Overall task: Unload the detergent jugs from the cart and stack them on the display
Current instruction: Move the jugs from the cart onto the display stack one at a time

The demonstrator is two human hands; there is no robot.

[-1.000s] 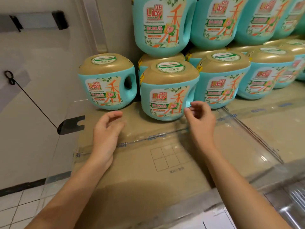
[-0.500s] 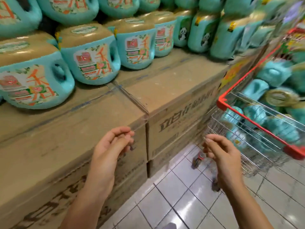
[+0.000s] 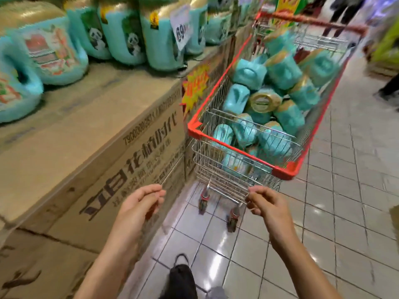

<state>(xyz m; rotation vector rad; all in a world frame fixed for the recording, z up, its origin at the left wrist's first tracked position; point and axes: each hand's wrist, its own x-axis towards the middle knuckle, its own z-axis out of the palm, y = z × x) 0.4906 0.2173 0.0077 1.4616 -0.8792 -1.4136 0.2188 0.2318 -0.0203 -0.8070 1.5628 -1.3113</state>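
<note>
A wire shopping cart [image 3: 237, 152] with a red rim stands ahead on the tiled floor, piled with several teal detergent jugs [image 3: 287, 70] with gold caps lying at all angles. To the left, more teal jugs [image 3: 54, 55] stand on the display of brown cardboard boxes [image 3: 108, 134]. My left hand [image 3: 138, 203] hangs low beside the box front, fingers loosely curled, holding nothing. My right hand [image 3: 267, 203] hovers just in front of the cart's near end, also loosely curled and empty.
A white price sign [image 3: 181, 29] hangs among the panda-labelled jugs. An orange starburst tag [image 3: 194, 87] sticks to the box corner by the cart. People's legs [image 3: 345, 11] stand far down the aisle. My dark shoe [image 3: 181, 275] is on the floor tiles.
My view has swung right from the display's jugs to the cart. Both hands have left the placed jug, come down empty and moved toward the cart's near end.
</note>
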